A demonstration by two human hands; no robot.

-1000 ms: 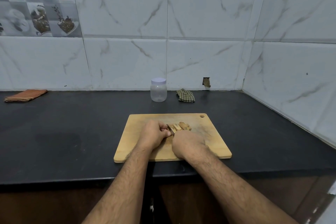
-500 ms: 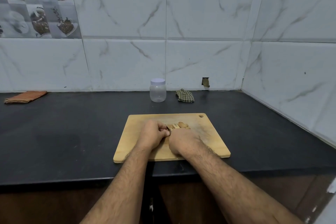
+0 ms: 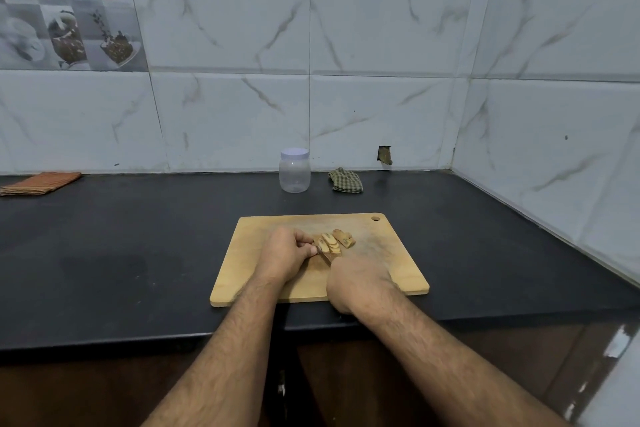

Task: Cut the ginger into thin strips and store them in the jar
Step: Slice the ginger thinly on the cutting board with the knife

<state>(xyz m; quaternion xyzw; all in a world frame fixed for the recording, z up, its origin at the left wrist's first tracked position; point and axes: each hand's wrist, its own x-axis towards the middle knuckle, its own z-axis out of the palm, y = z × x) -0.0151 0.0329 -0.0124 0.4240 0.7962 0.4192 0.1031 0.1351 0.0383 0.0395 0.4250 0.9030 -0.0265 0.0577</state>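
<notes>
While I am leaning over the black stone surface (image 3: 138,236), a folded orange cloth (image 3: 40,183) is lying at its far left edge against the white marbled wall tiles (image 3: 381,28). Further right, a clear plastic jar with a pale lilac lid (image 3: 294,170) is standing upright near the wall with its lid on, well apart from the board. Just right of it, a crumpled green checked cloth (image 3: 346,180) is sitting on the surface.

Nearer to me, a rectangular light wooden cutting board (image 3: 249,274) is lying flat, with a small hanging hole in its far right corner. My left hand (image 3: 285,255) is resting on the board, its grip curled tight with the fingertips (image 3: 310,248) pressing against the left end of the tan ginger slices (image 3: 334,241). Those slices are lying fanned and overlapping in the middle of the far half of the board, with one thicker brown-skinned piece at their right end.

Between my two hands, the short dark blade of a knife (image 3: 325,256) is showing, its tip reaching the near edge of the ginger. My right hand (image 3: 360,282) is sitting over the near half of the board, its grip wrapping round the knife handle, which is hidden beneath my knuckles. Both of my bare forearms are reaching in from the bottom edge.
</notes>
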